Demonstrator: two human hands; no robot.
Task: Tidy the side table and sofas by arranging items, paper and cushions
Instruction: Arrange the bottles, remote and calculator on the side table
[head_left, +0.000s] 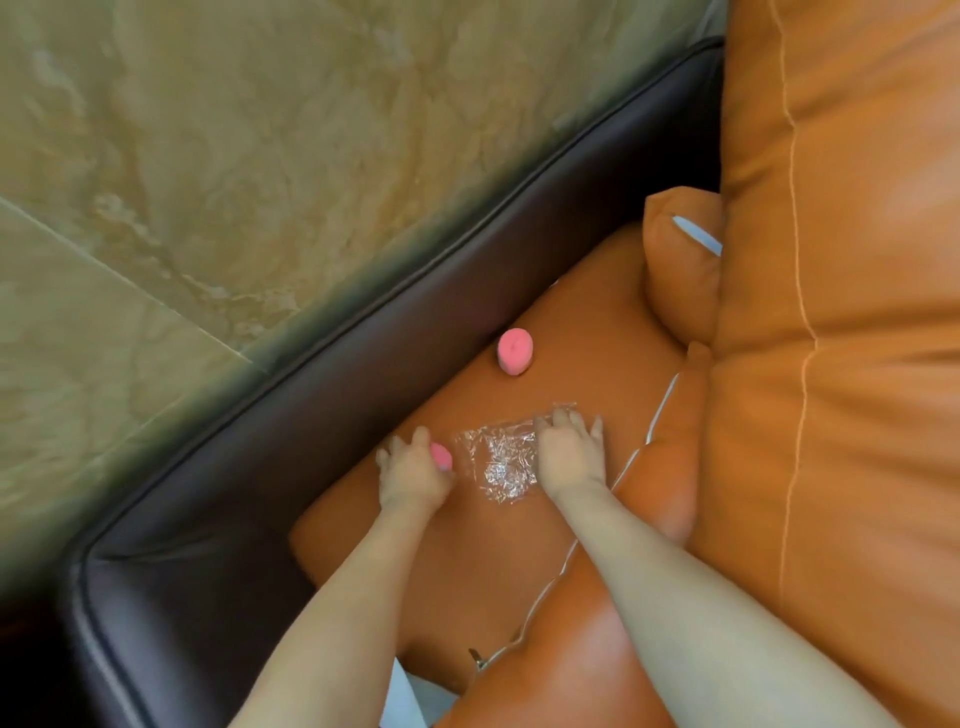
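Crinkled clear plastic wrap (501, 460) flat on orange sofa seat (571, 332), pressed along its right edge by right hand (570, 451), fingers (561, 418) spread and straight on the film, not curled round it. Just left of the wrap, left hand (413, 470) with fingers clenched round a pink candle (441, 456), only its end visible. Beyond the wrap, second pink candle (514, 351) upright on the seat, apart from both hands, close to dark brown armrest (395, 332). Right of the wrap, orange cushion (680, 270) leaning against sofa back (841, 312). Past the armrest, marble floor (208, 156).
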